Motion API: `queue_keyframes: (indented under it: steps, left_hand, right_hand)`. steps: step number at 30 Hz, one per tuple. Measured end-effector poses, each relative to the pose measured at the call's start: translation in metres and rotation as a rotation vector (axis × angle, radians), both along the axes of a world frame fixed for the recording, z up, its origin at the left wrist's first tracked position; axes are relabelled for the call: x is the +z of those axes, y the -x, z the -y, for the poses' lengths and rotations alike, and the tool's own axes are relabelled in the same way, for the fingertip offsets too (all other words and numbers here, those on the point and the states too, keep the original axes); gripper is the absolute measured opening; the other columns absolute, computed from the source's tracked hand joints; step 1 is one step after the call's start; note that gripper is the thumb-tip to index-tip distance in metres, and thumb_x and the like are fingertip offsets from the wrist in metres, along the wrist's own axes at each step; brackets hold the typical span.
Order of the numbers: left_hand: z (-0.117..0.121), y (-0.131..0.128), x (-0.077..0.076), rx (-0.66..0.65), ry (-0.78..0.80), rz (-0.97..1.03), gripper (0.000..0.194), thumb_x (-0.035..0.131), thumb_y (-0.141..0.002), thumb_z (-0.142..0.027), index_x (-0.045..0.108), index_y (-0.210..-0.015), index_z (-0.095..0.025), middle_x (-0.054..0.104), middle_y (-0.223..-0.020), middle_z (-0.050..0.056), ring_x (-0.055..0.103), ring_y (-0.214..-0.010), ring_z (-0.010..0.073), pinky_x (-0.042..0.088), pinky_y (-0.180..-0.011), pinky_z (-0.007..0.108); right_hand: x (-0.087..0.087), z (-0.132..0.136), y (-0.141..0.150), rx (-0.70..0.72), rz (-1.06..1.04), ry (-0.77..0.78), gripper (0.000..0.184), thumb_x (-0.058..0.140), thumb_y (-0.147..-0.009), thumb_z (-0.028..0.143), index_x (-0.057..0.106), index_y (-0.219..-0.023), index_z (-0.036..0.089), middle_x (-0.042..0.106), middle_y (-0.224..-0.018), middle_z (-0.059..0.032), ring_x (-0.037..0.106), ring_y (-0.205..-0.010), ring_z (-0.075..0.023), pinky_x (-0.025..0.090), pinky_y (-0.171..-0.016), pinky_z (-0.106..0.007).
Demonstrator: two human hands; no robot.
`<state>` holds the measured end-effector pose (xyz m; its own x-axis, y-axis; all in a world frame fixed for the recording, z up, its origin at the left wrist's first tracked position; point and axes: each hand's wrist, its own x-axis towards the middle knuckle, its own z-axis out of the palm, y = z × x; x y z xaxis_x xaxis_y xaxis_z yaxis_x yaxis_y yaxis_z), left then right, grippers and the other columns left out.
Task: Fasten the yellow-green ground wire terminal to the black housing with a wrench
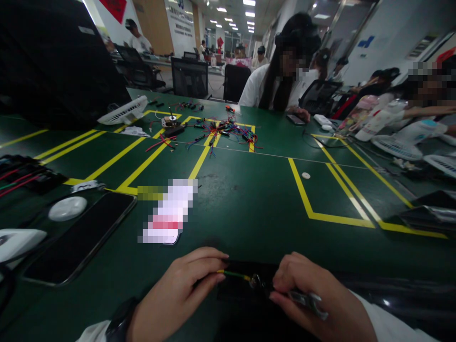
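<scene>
At the near edge of the table, my left hand [185,280] pinches a short green and yellow wire [237,274] between thumb and fingers. The wire runs right to a small shiny metal fitting [255,281], close to my right fingertips. My right hand [313,289] is closed on a silver wrench [309,300], whose forked open end sticks out below the fingers. Under both hands lies something black [231,289], too dark to make out. Whether the wrench touches the fitting is hidden by my right fingers.
Left of my hands lie a dark phone [81,237], a lit phone [171,213] and a white oval object [67,209]. Farther back are tangled wires [228,130] and a white fan [123,111]. A person [285,71] sits across the green table [242,190], holding a phone.
</scene>
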<state>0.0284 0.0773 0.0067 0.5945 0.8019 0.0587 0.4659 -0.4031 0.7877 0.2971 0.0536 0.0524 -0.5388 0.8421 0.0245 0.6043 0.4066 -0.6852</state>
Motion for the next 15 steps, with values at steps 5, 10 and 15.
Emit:
queue_keyframes:
  steps: [5, 10, 15]
  left_hand:
    - [-0.001, 0.000, 0.001, -0.003, -0.004, -0.003, 0.023, 0.052, -0.095, -0.016, 0.063, -0.111, -0.029, 0.061, -0.120, -0.001, 0.058, -0.110, 0.0125, 0.045, -0.095, 0.020]
    - [0.004, 0.008, 0.002, 0.030, -0.003, -0.022, 0.028, 0.054, -0.095, -0.021, 0.058, -0.119, -0.034, 0.057, -0.128, -0.003, 0.055, -0.116, 0.0143, 0.044, -0.098, 0.022]
    - [0.023, 0.020, 0.006, 0.164, -0.016, -0.062, 0.012, 0.052, -0.095, -0.026, 0.056, -0.107, -0.028, 0.061, -0.107, 0.000, 0.064, -0.093, 0.0155, 0.052, -0.079, 0.023]
  right_hand:
    - [0.004, -0.008, 0.002, -0.009, 0.000, 0.024, 0.015, 0.065, -0.079, 0.007, 0.056, -0.075, 0.019, 0.062, -0.075, -0.0033, 0.056, -0.069, -0.0183, 0.046, -0.062, -0.030]
    - [0.007, -0.003, -0.009, -0.085, -0.052, 0.031, 0.009, 0.062, -0.086, 0.016, 0.056, -0.080, 0.021, 0.061, -0.076, -0.0014, 0.058, -0.068, -0.0172, 0.045, -0.061, -0.029]
    - [0.004, 0.008, -0.015, -0.063, -0.085, 0.000, 0.012, 0.061, -0.087, 0.019, 0.053, -0.080, 0.021, 0.061, -0.077, -0.0029, 0.056, -0.071, -0.0188, 0.045, -0.062, -0.032]
